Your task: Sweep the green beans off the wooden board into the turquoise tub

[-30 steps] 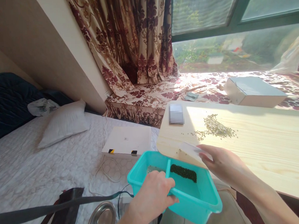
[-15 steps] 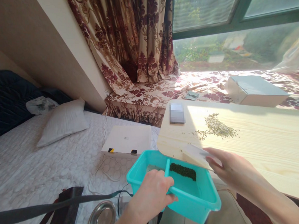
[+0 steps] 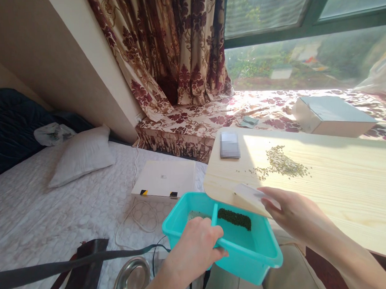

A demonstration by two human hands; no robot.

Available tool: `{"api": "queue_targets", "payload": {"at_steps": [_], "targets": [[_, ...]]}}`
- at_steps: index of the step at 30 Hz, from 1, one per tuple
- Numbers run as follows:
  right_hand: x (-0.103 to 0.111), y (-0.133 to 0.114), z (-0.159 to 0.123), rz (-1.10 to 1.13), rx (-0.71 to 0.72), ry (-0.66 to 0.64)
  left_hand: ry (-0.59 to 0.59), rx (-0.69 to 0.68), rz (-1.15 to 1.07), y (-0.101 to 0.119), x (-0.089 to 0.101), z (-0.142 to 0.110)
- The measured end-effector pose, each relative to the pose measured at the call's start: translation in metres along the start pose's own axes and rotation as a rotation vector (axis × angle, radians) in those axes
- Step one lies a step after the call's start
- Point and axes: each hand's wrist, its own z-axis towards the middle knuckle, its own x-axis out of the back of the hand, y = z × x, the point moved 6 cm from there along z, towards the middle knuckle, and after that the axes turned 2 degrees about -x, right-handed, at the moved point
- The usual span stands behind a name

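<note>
My left hand is closed on the near rim of a turquoise divided plastic bin, by its divider. Dark green beans lie along the far side of the right compartment; some pale bits show in the left one, partly hidden by my hand. My right hand grips a thin white card, its edge on the wooden table at the corner beside the bin. Farther in on the tabletop, a loose patch of greenish beans is spread out, a few strays lying to its left.
A blurred-out flat object lies at the table's far left corner. A white box and a metal bowl are on the bed, with a dark strap across it. Another box stands on the window sill.
The white card in my right hand has slid slightly left toward the table edge over the bin. Stray beans near that edge are fewer. My left hand keeps its grip on the bin.
</note>
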Motion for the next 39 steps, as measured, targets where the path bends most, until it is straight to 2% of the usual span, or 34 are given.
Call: {"api": "queue_targets", "payload": {"at_steps": [19,26,29,31,35,39], "targets": [[0.002,-0.003,-0.004,0.028,0.028,-0.012,0.016,-0.001,0.026,-0.005,-0.001,-0.001],[-0.002,-0.016,-0.015,0.093,0.101,-0.022,0.029,0.004,0.021,-0.008,-0.006,-0.005],[-0.003,-0.015,-0.025,0.169,0.159,-0.091,0.019,0.008,0.027,-0.004,-0.006,-0.005],[0.0,-0.005,-0.027,0.153,0.129,-0.075,-0.003,-0.003,0.036,0.002,-0.006,-0.004],[0.007,0.028,-0.011,-0.048,-0.094,0.011,-0.045,-0.05,0.053,0.019,-0.006,0.003],[0.005,0.035,0.009,-0.09,-0.117,0.008,-0.052,-0.086,0.063,0.029,-0.007,0.006]]}}
